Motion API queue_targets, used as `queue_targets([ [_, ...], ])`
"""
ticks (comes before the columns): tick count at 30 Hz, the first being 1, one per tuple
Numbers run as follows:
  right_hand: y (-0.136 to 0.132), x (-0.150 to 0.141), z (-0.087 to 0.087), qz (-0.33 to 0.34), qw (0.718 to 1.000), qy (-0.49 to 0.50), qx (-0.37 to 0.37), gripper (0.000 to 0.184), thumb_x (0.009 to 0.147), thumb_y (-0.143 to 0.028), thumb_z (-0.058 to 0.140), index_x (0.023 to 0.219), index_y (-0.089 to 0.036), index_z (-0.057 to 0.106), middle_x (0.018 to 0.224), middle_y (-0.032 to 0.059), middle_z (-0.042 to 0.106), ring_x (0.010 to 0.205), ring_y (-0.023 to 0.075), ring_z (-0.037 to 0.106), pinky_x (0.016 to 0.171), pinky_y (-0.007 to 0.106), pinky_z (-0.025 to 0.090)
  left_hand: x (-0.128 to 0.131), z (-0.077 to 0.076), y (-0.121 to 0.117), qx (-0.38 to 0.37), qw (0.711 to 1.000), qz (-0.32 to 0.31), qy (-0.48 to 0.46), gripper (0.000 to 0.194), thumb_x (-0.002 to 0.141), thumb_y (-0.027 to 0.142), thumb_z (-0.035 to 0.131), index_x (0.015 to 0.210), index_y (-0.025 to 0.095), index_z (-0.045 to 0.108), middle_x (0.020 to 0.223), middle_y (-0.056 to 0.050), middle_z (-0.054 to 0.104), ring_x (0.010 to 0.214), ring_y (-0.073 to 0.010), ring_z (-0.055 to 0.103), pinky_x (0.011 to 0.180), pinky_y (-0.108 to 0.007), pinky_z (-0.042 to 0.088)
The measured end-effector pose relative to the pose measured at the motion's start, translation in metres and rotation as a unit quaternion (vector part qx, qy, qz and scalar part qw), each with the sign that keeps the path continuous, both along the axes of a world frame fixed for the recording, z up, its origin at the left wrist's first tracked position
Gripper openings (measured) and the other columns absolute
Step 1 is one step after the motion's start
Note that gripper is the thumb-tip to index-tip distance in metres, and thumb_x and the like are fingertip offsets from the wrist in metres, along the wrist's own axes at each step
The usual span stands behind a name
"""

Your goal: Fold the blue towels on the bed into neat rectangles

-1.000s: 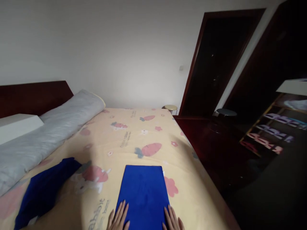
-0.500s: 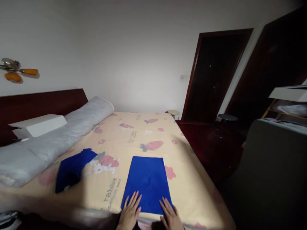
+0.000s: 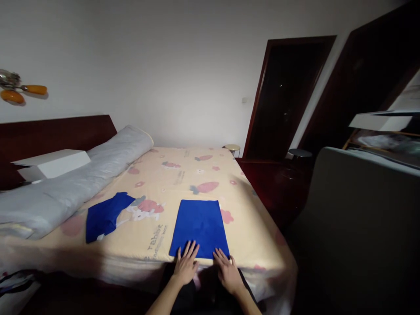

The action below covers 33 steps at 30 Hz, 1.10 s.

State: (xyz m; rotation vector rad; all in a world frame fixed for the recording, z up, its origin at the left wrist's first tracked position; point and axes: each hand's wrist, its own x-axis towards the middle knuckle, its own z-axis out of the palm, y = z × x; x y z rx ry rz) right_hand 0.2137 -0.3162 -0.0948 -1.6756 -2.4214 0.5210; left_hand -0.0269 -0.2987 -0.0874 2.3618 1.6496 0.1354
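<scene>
A flat blue rectangle of cloth [image 3: 201, 225] lies smooth near the front edge of the bed. My left hand [image 3: 187, 263] rests palm down over its near left corner, fingers spread. On the near right corner lies my right hand [image 3: 227, 270], its fingers stretched out flat and the thumb hidden or tucked below. Neither hand grips the cloth. Further left, a second blue cloth item [image 3: 108, 215] lies loosely folded, with a small white tag at its lower edge.
A bedsheet [image 3: 210, 168] printed with carrots and rabbits covers the bed. Along the headboard [image 3: 55, 133] runs a grey bolster-like roll [image 3: 82, 183], beside a white box [image 3: 55, 162]. A dark grey panel [image 3: 354, 227] stands to the right. Two stools [image 3: 232, 148] are near the door.
My view has tilted and shifted, so more of my forearms and the bed's front side show. Both hands remain at the near corners of the blue cloth.
</scene>
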Motion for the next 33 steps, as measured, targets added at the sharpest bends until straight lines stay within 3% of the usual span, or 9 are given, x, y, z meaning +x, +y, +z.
queue_targets([
  [2, -0.005, 0.004, -0.007, 0.0, 1.0, 0.005, -0.001, 0.085, 0.067, -0.008, 0.037, 0.15, -0.025, 0.03, 0.158, 0.0043, 0.025, 0.148, 0.0208, 0.019, 0.116, 0.052, 0.02, 0.003, -0.005, -0.003, -0.039, 0.999, 0.01, 0.024, 0.066, 0.089, 0.031, 0.035, 0.152, 0.032, 0.015, 0.162, -0.001, 0.015, 0.15, -0.0275, 0.011, 0.116, -0.067, 0.013],
  [5, -0.006, 0.018, -0.015, -0.01, 1.0, 0.022, 0.015, 0.074, 0.076, -0.011, 0.035, 0.148, -0.028, 0.035, 0.157, 0.0034, 0.032, 0.146, 0.0201, 0.026, 0.114, 0.048, 0.025, 0.001, -0.016, -0.002, -0.054, 0.998, 0.011, 0.031, 0.069, 0.086, 0.028, 0.037, 0.152, 0.035, 0.016, 0.162, 0.002, 0.014, 0.15, -0.0277, 0.01, 0.115, -0.068, 0.013],
  [9, 0.005, 0.023, -0.014, -0.042, 0.997, 0.044, 0.047, 0.049, 0.091, -0.023, 0.035, 0.136, -0.028, 0.052, 0.144, 0.0073, 0.053, 0.134, 0.0238, 0.046, 0.109, 0.049, 0.029, -0.007, -0.038, 0.003, 0.042, 0.996, 0.064, 0.033, 0.071, 0.08, 0.014, 0.039, 0.149, 0.027, 0.033, 0.158, -0.005, 0.033, 0.144, -0.0249, 0.032, 0.116, -0.053, 0.027],
  [11, 0.011, 0.019, -0.01, -0.061, 0.995, 0.05, 0.066, 0.043, 0.09, -0.021, 0.038, 0.128, -0.027, 0.058, 0.134, 0.0075, 0.062, 0.125, 0.0244, 0.054, 0.107, 0.049, 0.028, -0.016, -0.048, 0.004, 0.09, 0.99, 0.102, 0.047, 0.065, 0.08, 0.013, 0.041, 0.144, 0.022, 0.043, 0.152, -0.008, 0.044, 0.138, -0.0255, 0.041, 0.114, -0.046, 0.033],
  [14, 0.017, 0.017, -0.005, -0.059, 0.993, 0.061, 0.078, 0.039, 0.087, -0.016, 0.042, 0.118, -0.028, 0.063, 0.123, 0.0037, 0.068, 0.116, 0.0218, 0.058, 0.104, 0.043, 0.03, -0.035, -0.056, 0.006, 0.1, 0.985, 0.117, 0.08, 0.059, 0.081, 0.012, 0.043, 0.139, 0.022, 0.05, 0.144, -0.01, 0.054, 0.134, -0.027, 0.045, 0.113, -0.046, 0.033],
  [20, 0.018, 0.025, 0.002, -0.056, 0.991, 0.083, 0.088, 0.032, 0.088, -0.016, 0.041, 0.1, -0.027, 0.069, 0.101, 0.0019, 0.072, 0.098, 0.0198, 0.061, 0.09, 0.034, 0.036, -0.071, -0.043, 0.017, 0.091, 0.983, 0.1, 0.122, 0.058, 0.083, 0.003, 0.036, 0.133, 0.025, 0.056, 0.137, -0.01, 0.059, 0.131, -0.0281, 0.048, 0.111, -0.05, 0.035],
  [24, 0.022, 0.03, 0.002, -0.054, 0.991, 0.089, 0.09, 0.034, 0.087, -0.015, 0.041, 0.099, -0.027, 0.07, 0.095, 0.0019, 0.073, 0.096, 0.02, 0.061, 0.089, 0.033, 0.037, -0.081, -0.029, 0.023, 0.078, 0.989, 0.058, 0.107, 0.059, 0.081, -0.001, 0.036, 0.127, 0.028, 0.06, 0.128, -0.004, 0.065, 0.125, -0.0215, 0.052, 0.109, -0.041, 0.037],
  [30, 0.014, 0.036, -0.004, -0.092, 0.986, 0.104, 0.097, 0.038, 0.09, -0.02, 0.037, 0.113, -0.025, 0.068, 0.113, 0.0066, 0.07, 0.106, 0.0223, 0.059, 0.092, 0.035, 0.039, -0.082, -0.012, 0.015, 0.068, 0.993, 0.057, 0.081, 0.057, 0.08, -0.003, 0.033, 0.123, 0.022, 0.059, 0.128, -0.006, 0.062, 0.124, -0.0211, 0.051, 0.106, -0.037, 0.037],
  [33, 0.013, 0.035, -0.006, -0.112, 0.982, 0.11, 0.101, 0.041, 0.087, -0.016, 0.038, 0.111, -0.025, 0.069, 0.113, 0.007, 0.071, 0.111, 0.0232, 0.059, 0.095, 0.039, 0.037, -0.08, 0.0, 0.016, 0.067, 0.994, 0.064, 0.061, 0.047, 0.079, -0.001, 0.037, 0.109, 0.024, 0.063, 0.116, -0.004, 0.066, 0.115, -0.0199, 0.055, 0.101, -0.034, 0.038],
])
